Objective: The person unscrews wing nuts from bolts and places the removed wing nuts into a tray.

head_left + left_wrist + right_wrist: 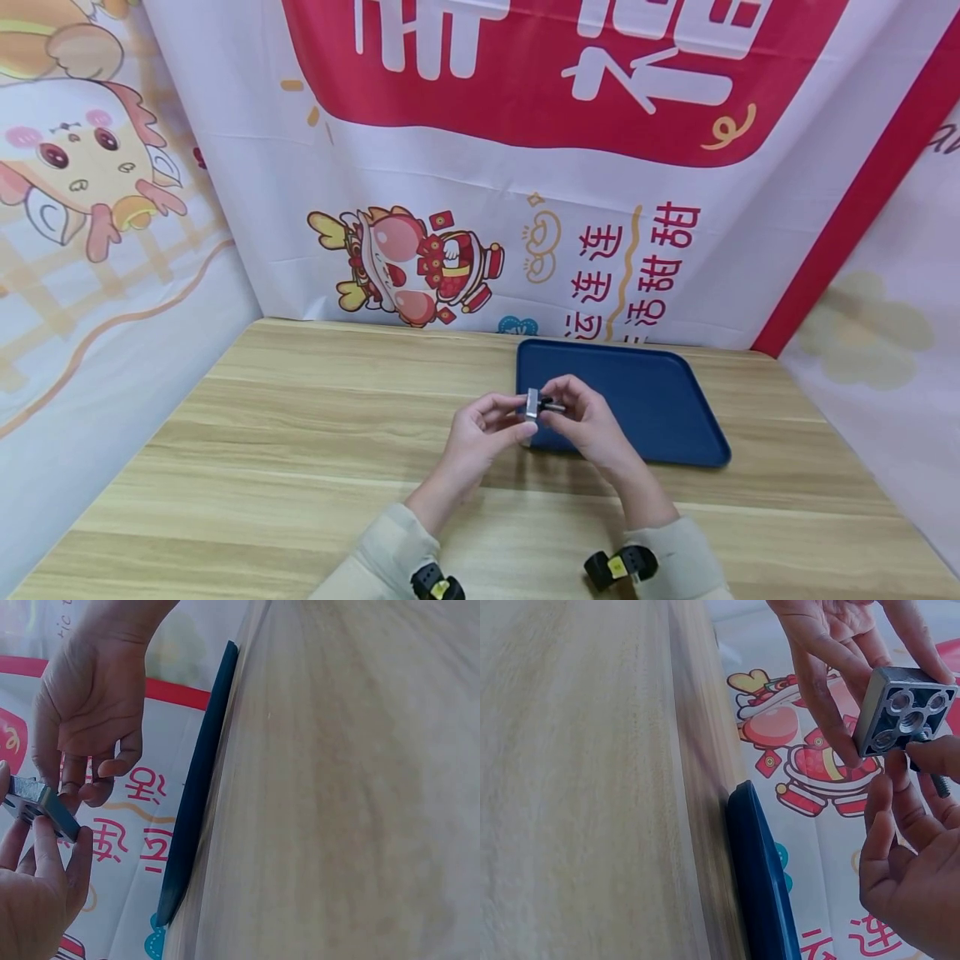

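- A flat table [300, 467] is seen below, with pale wood streaks.
- Nearest, puffy cream sleeves [378, 554] are worn, with black bands [621, 567] at the wrists.
- A small grey metal block [532, 404] is pinched in the left hand's [480, 433] fingertips. It is square, and round holes are seen in one face.
- A thin, ridged screw [942, 785] is pinched by the right hand [592, 425].
- Both parts are held up close together, by the near left corner of a blue tray [637, 400]. The picking up looks done. Ridges are seen outside the holes, so the fitting looks unfinished; whether they touch cannot be told.
- Farther, the tray is flat, with round corners and a raised rim.
- Farthest, creased white cloth [465, 175] is hung, printed with red shapes.
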{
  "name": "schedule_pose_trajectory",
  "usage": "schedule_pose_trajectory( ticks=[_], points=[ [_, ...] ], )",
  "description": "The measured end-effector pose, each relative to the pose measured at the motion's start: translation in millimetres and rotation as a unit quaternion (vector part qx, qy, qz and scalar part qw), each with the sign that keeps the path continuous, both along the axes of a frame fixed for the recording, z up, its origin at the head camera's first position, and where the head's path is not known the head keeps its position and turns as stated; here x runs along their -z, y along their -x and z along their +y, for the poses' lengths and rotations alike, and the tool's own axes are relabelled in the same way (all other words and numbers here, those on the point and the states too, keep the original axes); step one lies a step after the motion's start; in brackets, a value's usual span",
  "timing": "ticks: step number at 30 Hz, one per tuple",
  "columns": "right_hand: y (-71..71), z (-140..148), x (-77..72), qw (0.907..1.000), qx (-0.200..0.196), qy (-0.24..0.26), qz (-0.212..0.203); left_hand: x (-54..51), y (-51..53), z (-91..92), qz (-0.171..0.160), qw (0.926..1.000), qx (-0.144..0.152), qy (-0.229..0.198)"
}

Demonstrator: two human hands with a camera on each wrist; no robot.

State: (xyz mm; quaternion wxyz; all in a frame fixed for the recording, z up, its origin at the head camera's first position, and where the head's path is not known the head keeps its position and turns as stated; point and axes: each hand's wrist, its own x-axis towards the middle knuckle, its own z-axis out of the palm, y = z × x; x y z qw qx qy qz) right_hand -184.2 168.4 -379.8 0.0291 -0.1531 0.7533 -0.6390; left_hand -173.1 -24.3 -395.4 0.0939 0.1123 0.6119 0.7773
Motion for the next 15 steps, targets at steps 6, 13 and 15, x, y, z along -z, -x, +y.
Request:
schedule_pose_trajectory(
  ticks=[6,13,15],
  points=[
    [-0.9,3.3,-3.1,0.9989,0.003,-0.029,-0.036,-0.4,-0.5,0.2,0.000,1.0000,0.000,0.002],
    [-2.0,2.4,-9.5,0.9902,0.030,0.016,-0.135,1.3,0.2,1.0,0.002,1.0000,-0.002,0.008],
    [-2.4,1.5,-10.3,0.9873,0.031,0.035,-0.152,1.4,0.3,1.2,0.003,1.0000,-0.002,0.008]
  ],
)
